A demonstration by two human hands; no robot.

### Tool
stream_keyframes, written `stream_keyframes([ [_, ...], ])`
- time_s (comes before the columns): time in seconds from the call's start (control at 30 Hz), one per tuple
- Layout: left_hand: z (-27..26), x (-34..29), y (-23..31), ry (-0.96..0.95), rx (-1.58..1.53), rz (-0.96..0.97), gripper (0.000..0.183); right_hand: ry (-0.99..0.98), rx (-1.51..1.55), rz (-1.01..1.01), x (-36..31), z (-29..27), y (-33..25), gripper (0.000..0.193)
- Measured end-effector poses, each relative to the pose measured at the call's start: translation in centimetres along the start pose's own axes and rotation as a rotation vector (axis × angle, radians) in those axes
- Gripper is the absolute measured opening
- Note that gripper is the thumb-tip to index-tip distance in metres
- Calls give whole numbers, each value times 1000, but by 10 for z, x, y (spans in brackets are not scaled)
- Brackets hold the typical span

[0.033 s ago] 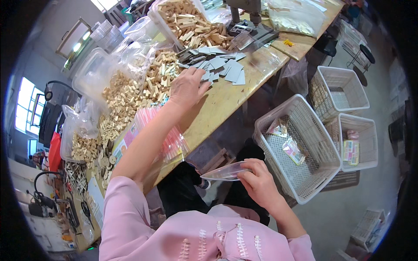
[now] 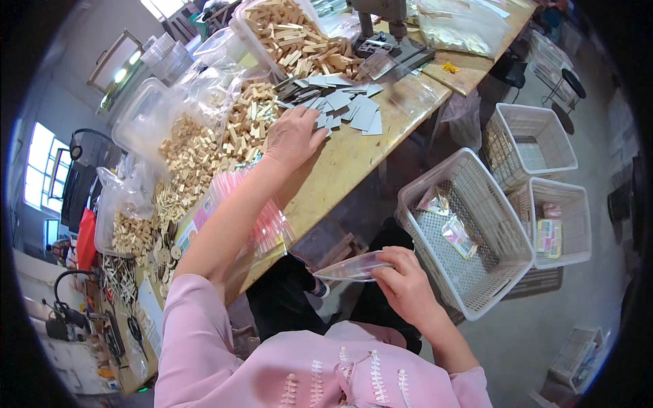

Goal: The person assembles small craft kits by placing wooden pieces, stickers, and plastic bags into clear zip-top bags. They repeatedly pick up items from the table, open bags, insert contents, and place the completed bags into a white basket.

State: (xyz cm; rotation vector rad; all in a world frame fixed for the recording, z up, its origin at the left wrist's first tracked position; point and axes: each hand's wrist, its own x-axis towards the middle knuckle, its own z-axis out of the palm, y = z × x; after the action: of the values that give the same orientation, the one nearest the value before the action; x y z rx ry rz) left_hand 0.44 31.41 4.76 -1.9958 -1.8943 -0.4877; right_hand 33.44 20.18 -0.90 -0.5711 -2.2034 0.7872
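Note:
My left hand (image 2: 294, 136) reaches over the table, at the border between a heap of small wooden blocks (image 2: 245, 112) and a pile of flat grey pieces (image 2: 354, 109). Its thumb stands apart from the fingers; the fingertips are partly hidden among the pieces. Low in front of my body, my right hand (image 2: 403, 282) pinches a clear plastic bag (image 2: 350, 268) by one end, and the bag points left. Under my left forearm lies a stack of pink-striped clear packets (image 2: 269, 228) at the table edge.
A tub of longer wooden blocks (image 2: 289, 30) and a bench machine (image 2: 384, 34) stand at the back. Left of my arm spread more blocks, sticks and round wooden discs (image 2: 163, 255). White baskets (image 2: 469, 231) stand on the floor at right, the nearest with filled packets (image 2: 457, 234).

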Motion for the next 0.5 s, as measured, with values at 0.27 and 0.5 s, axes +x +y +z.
stream_keyframes([
  [0.27, -25, 11, -1, 199, -150, 46, 6, 46, -57, 19, 42, -15, 28, 18],
  [0.5, -86, -22, 37, -91, -842, -223, 7, 33, -81, 4, 78, -19, 40, 14],
])
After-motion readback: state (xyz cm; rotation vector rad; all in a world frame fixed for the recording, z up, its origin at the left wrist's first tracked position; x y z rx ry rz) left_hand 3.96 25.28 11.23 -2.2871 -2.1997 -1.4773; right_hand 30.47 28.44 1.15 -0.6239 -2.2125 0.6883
